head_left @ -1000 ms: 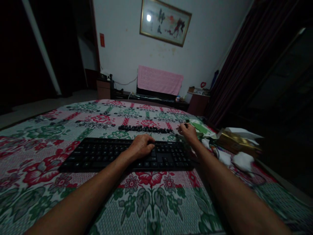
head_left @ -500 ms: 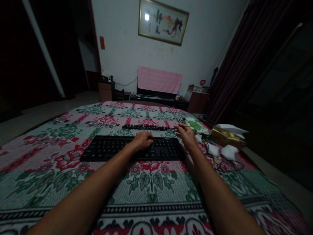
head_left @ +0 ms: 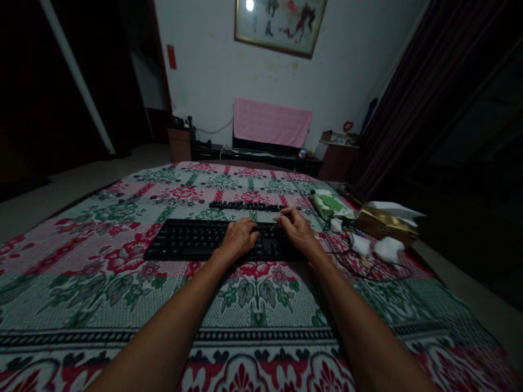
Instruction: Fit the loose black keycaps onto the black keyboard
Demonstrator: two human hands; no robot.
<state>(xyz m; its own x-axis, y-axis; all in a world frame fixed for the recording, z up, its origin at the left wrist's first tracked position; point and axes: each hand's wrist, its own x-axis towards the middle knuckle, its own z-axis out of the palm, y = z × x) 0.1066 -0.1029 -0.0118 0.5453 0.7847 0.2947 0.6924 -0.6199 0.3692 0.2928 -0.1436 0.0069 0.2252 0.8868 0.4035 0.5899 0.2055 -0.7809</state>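
A black keyboard (head_left: 183,239) lies flat on the patterned cloth in front of me. My left hand (head_left: 241,237) rests on its middle-right keys, fingers loosely spread and bent, holding nothing visible. Over the keyboard's right part, my right hand (head_left: 296,226) has thumb and forefinger pinched near the upper edge. Whatever is between those fingertips is too small and dark to make out. Just behind the keyboard runs a row of small black pieces (head_left: 241,206) that look like loose keycaps; its right end is close to my right fingertips.
A red, green and white floral cloth (head_left: 122,305) covers the table. To the right are a green-and-white packet (head_left: 329,204), a gold box (head_left: 384,223), crumpled white wads (head_left: 389,249) and a dark cable (head_left: 347,256). Beyond stands a low cabinet with a pink cloth (head_left: 272,122) above it.
My right hand has moved left and toward me, from the right end of the row to over the keyboard. The left hand stays on the keys. The view has tilted down slightly.
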